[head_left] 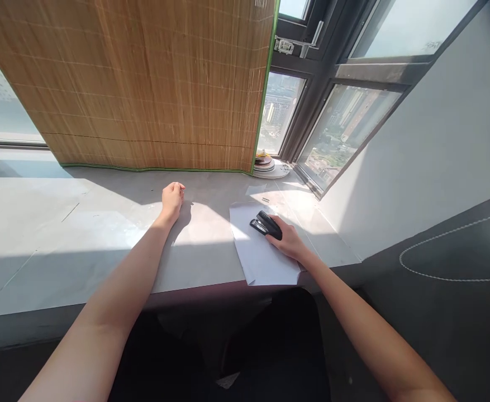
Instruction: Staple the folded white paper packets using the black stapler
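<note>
My right hand (287, 239) is wrapped round the rear of a black stapler (269, 224), whose jaws point up and to the left. The stapler is over the upper part of a stack of white paper (265, 262), which lies at the sill's front edge with a lower corner bent. My left hand (173, 199) is closed in a loose fist above the sill, well to the left of the paper. Its curled fingers hide whatever may be inside. Just beyond the paper lie small strips that look like staples (265, 200).
A pale windowsill (211, 262) runs across the view. Behind it hangs a bamboo blind (152, 84) with green edging. Stacked plates (267, 166) stand in the corner by the window frame (312, 106). A white wall (429, 134) rises at right, with a beaded chain (401, 258) below.
</note>
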{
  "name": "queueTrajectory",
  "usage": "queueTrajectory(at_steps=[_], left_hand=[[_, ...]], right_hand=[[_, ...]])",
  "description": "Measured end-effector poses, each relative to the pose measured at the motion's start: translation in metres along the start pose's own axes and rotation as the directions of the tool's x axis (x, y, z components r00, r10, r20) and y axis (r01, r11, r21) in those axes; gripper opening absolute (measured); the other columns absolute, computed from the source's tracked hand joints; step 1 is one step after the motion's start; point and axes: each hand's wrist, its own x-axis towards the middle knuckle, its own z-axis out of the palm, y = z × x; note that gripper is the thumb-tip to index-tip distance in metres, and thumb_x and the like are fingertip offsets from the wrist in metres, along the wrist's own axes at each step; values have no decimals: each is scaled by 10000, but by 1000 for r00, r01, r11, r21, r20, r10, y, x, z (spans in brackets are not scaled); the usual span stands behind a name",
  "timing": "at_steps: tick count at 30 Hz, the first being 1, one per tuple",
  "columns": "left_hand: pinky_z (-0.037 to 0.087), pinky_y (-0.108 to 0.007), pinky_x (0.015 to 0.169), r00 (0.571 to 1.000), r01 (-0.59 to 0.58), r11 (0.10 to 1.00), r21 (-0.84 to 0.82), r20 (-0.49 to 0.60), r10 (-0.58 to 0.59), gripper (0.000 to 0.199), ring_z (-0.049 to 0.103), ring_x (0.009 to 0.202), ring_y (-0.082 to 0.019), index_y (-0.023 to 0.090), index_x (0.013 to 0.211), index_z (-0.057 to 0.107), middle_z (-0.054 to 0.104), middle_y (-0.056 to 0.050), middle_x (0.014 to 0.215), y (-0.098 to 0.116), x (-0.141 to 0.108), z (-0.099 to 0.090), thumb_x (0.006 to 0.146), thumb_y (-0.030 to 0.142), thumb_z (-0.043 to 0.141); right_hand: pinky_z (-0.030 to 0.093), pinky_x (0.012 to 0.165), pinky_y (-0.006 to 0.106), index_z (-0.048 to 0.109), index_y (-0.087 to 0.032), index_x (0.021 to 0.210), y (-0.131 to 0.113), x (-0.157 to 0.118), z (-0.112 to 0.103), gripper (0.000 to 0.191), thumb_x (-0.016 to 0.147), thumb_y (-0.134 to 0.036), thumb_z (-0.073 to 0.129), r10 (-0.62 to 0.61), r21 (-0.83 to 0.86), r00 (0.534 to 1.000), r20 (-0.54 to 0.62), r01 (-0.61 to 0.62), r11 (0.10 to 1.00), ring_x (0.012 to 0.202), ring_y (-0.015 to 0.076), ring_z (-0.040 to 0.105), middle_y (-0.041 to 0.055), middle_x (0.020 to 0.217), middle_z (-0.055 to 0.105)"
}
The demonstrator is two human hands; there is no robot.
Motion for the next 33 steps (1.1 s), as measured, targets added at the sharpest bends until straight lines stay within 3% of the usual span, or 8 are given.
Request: queueTrajectory(at_steps=[3,5,9,12,15,25,29,33], left_hand=[[184,-221,454,1000,-21,1000,11,10,21,263,253,459,-95,194,766,567,334,66,542,0,0,1,1007,261,484],[187,-224,458,1000,-25,1000,4,-4,25,254,253,462,-96,197,762,563,338,65,541,0,0,1,997,262,492],[183,-227,463,1000,-17,1000,-10,-9,17,242,249,464,-98,201,766,563,334,66,543,-1,1,-1,981,281,489],[192,-231,467,1000,-10,1000,-2,-9,10,233,258,469,-104,207,767,560,338,63,551,-1,1,-2,965,310,491],[197,-243,476,1000,-11,1000,15,-18,11,225,253,472,-112,216,766,555,323,65,549,-1,2,-2,950,330,494],[251,-278,511,994,-101,965,240,66,87,256,327,499,-145,231,773,568,376,43,562,-11,1,-5,956,376,463],[431,-321,658,982,-187,815,549,124,141,306,555,672,-212,227,770,604,570,-36,665,-7,-8,-2,994,324,421],[497,-445,991,972,-199,479,855,109,210,265,636,1167,-348,184,986,720,693,-209,1181,-4,-38,4,973,224,458]], right_hand=[[553,969,426,634,-246,1396,17,3,-23,539,905,-452,717,-49,2,999,-4,49,999,1057,277,713,80,1204,765],[546,865,376,729,-219,1103,30,14,-38,386,988,-561,595,-50,-3,987,-155,50,999,945,254,689,73,1019,753],[398,631,320,552,-228,556,62,42,-59,615,1081,-494,373,186,-247,874,-448,-321,914,593,184,490,26,580,490],[356,634,306,638,-192,574,78,52,-54,521,1035,-372,474,251,-585,911,-328,-405,703,620,193,528,60,613,560],[372,664,303,746,-163,700,81,53,-44,498,1053,-353,452,261,-723,926,-272,-375,580,730,225,616,125,747,681],[291,621,308,718,-166,674,78,53,-45,509,1049,-352,430,276,-710,928,-250,-369,600,649,199,518,110,697,638],[276,620,309,667,-181,633,77,52,-44,513,1048,-370,433,264,-685,935,-235,-352,638,637,192,488,92,671,611],[284,629,312,608,-198,593,77,50,-44,539,1057,-389,413,231,-662,948,-221,-320,678,650,197,501,82,646,594]])
